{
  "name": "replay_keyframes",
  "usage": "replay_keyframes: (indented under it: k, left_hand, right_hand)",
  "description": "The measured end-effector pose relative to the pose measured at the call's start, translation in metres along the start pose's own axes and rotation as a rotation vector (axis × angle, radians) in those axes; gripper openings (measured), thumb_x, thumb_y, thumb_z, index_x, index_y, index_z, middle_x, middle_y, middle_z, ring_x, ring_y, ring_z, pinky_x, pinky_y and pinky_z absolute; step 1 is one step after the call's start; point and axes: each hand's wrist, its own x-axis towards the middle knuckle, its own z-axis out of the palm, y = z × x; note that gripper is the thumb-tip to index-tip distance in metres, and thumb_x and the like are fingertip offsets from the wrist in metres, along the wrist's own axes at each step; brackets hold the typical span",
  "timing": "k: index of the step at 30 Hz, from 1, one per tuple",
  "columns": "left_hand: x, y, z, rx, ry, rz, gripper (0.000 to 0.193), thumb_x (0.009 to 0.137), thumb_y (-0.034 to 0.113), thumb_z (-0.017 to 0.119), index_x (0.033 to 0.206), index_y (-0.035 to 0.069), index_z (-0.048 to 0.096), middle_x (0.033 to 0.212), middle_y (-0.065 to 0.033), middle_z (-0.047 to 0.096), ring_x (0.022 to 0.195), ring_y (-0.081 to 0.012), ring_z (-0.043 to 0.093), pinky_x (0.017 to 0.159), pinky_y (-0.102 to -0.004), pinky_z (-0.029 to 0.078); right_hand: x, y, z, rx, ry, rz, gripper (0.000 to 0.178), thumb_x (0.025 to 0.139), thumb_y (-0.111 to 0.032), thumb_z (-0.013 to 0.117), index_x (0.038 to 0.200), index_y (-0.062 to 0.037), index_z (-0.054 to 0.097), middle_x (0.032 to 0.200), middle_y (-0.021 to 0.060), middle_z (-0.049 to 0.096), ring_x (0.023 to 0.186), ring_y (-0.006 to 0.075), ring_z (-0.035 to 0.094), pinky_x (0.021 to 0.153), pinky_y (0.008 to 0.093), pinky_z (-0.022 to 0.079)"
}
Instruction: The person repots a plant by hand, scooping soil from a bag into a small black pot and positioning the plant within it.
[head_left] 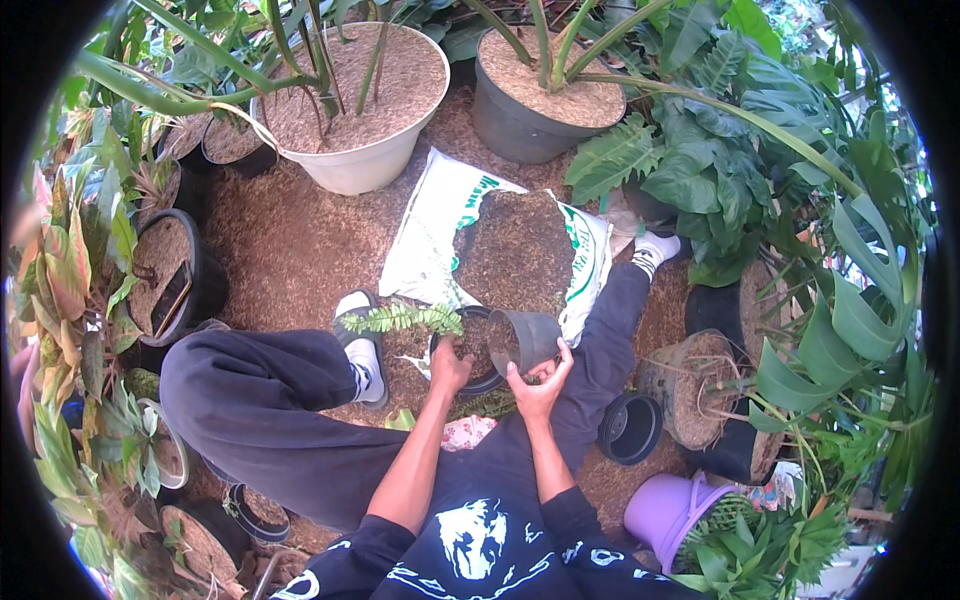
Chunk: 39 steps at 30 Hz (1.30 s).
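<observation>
The person sits on the ground (290, 260) with legs spread wide, which seems to make a work spot in the middle. A black pot (488, 382) sits there, close to the body, likely so both hands can get to it without a stretch.

The right hand (540, 387) is closed part way around a dark grey pot (535, 338), with the thumb near the rim and the fingers at its side. This pot is tipped over, just beside the black pot, with its mouth toward the left. That tilt probably lets any loose dirt drop close by.

The left hand (451, 370) is at the black pot's left side, its fingers bent in. A fern (400, 319) pokes out to the left above it. The fingertips are hidden, so one cannot tell if they grip the fern.

A white sack (415, 250) lies just past the pots, torn wide open. Its dark soil (515, 250) shows, perhaps so it is easy to scoop.
</observation>
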Motion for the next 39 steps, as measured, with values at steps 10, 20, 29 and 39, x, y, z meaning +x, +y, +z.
replay_keyframes:
  k: [10, 20, 29, 39]
  left_hand:
    - [0.003, -0.01, 0.006, -0.058, -0.065, 0.023, 0.04, 0.076, 0.014, 0.078, 0.109, -0.005, 0.066, 0.103, -0.0237, 0.07, 0.1, -0.0372, 0.068, 0.088, -0.0419, 0.052]
    - [0.003, 0.007, -0.003, -0.08, 0.013, -0.007, 0.021, 0.082, 0.014, 0.074, 0.099, 0.002, 0.073, 0.092, -0.0188, 0.074, 0.089, -0.0315, 0.072, 0.08, -0.0383, 0.054]
    - [-0.007, 0.029, -0.012, -0.129, 0.064, 0.066, 0.017, 0.086, 0.009, 0.068, 0.101, 0.008, 0.077, 0.086, -0.0175, 0.074, 0.077, -0.0248, 0.073, 0.073, -0.0361, 0.053]
    - [-0.005, 0.023, -0.002, -0.111, 0.116, 0.171, 0.02, 0.085, 0.007, 0.067, 0.102, 0.01, 0.077, 0.088, -0.0189, 0.073, 0.084, -0.0335, 0.071, 0.077, -0.0405, 0.053]
  right_hand:
    - [0.004, -0.003, 0.003, 0.033, 0.022, 0.124, 0.093, 0.071, -0.009, 0.084, 0.145, -0.0039, 0.029, 0.081, 0.0009, 0.051, 0.067, 0.0084, 0.051, 0.062, 0.023, 0.045]
    - [0.004, -0.004, 0.003, -0.085, -0.029, 0.01, 0.093, 0.068, -0.008, 0.084, 0.144, -0.0035, 0.032, 0.085, 0.002, 0.051, 0.07, 0.0088, 0.05, 0.061, 0.0224, 0.044]
    - [0.004, -0.008, 0.002, 0.035, 0.001, -0.016, 0.09, 0.064, -0.01, 0.086, 0.141, -0.0018, 0.04, 0.125, 0.0131, 0.045, 0.073, 0.0124, 0.053, 0.063, 0.0265, 0.048]
    - [0.004, -0.019, -0.001, -0.077, -0.03, -0.142, 0.093, 0.059, -0.012, 0.088, 0.139, -0.0025, 0.043, 0.145, 0.017, 0.041, 0.072, 0.014, 0.056, 0.064, 0.0269, 0.05]
